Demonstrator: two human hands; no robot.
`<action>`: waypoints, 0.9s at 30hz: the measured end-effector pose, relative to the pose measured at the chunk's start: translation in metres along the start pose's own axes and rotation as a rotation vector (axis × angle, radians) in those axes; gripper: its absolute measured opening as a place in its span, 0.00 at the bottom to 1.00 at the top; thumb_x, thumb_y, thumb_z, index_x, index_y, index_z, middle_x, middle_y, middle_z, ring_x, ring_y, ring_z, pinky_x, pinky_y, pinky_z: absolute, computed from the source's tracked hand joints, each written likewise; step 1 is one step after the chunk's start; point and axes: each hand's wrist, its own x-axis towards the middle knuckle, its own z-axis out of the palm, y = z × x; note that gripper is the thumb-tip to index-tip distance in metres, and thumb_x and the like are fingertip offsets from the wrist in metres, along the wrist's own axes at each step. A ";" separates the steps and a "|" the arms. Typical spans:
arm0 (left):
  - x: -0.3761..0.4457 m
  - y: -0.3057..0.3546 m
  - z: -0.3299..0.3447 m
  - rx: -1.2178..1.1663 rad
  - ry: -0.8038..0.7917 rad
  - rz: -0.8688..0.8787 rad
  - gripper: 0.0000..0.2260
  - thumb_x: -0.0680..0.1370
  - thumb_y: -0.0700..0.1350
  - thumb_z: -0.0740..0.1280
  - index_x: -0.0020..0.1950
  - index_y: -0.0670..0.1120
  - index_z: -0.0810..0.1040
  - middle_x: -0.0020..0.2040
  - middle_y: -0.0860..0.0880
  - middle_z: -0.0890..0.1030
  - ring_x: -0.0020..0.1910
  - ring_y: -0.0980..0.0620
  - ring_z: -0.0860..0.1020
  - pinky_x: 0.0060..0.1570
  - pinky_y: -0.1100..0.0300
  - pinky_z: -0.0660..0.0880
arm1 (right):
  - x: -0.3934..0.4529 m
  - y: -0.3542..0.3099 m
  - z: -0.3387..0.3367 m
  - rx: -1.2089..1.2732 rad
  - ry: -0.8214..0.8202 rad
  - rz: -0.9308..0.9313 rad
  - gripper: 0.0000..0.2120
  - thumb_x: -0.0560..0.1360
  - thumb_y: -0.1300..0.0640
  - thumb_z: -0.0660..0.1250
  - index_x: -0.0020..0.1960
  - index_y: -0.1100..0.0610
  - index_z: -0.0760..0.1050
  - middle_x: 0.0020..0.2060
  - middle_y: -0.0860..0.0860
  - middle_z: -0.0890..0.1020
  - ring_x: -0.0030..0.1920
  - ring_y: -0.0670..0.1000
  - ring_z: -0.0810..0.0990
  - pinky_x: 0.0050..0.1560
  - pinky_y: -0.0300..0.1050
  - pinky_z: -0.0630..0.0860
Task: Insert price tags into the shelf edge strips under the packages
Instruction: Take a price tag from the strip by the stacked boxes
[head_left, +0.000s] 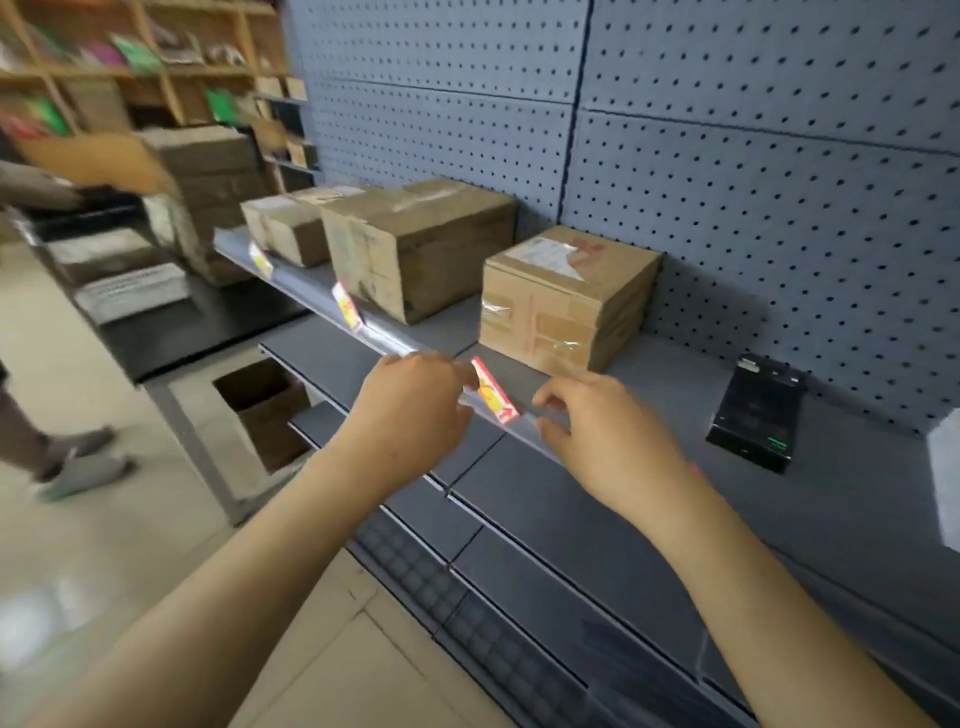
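A red, white and yellow price tag (494, 391) stands tilted at the clear shelf edge strip (395, 344), just below the nearest cardboard package (563, 299). My left hand (410, 405) pinches the tag's left side. My right hand (597, 431) rests on the strip right of the tag, fingertips touching the strip by the tag's lower corner. Two other tags (347, 306) (260, 260) sit in the strip further left, under a large package (415, 244) and a smaller package (288, 228).
A black packet (756, 413) lies on the grey shelf (675, 374) to the right, by the pegboard wall (727, 156). Lower grey shelves (571, 519) jut out beneath my arms. Another person's legs (62, 452) stand on the floor at left, near stacked boxes (208, 192).
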 end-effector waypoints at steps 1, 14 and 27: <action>-0.001 -0.018 -0.002 0.011 0.007 -0.029 0.12 0.77 0.49 0.63 0.60 0.53 0.75 0.57 0.53 0.79 0.56 0.50 0.77 0.56 0.56 0.69 | 0.013 -0.012 0.007 0.013 -0.001 -0.023 0.07 0.76 0.54 0.65 0.54 0.51 0.77 0.52 0.49 0.79 0.52 0.53 0.77 0.48 0.47 0.75; 0.008 -0.195 -0.022 0.084 0.012 -0.387 0.12 0.77 0.50 0.62 0.60 0.53 0.75 0.58 0.52 0.79 0.56 0.49 0.76 0.53 0.56 0.69 | 0.178 -0.141 0.095 0.121 -0.077 -0.329 0.09 0.76 0.53 0.65 0.54 0.52 0.77 0.53 0.50 0.79 0.53 0.54 0.77 0.46 0.46 0.73; 0.059 -0.344 -0.033 0.072 0.032 -0.558 0.12 0.78 0.49 0.63 0.61 0.52 0.75 0.56 0.51 0.79 0.53 0.50 0.77 0.54 0.54 0.76 | 0.324 -0.227 0.155 0.149 -0.116 -0.404 0.07 0.76 0.51 0.66 0.53 0.50 0.77 0.50 0.51 0.80 0.48 0.51 0.77 0.45 0.45 0.75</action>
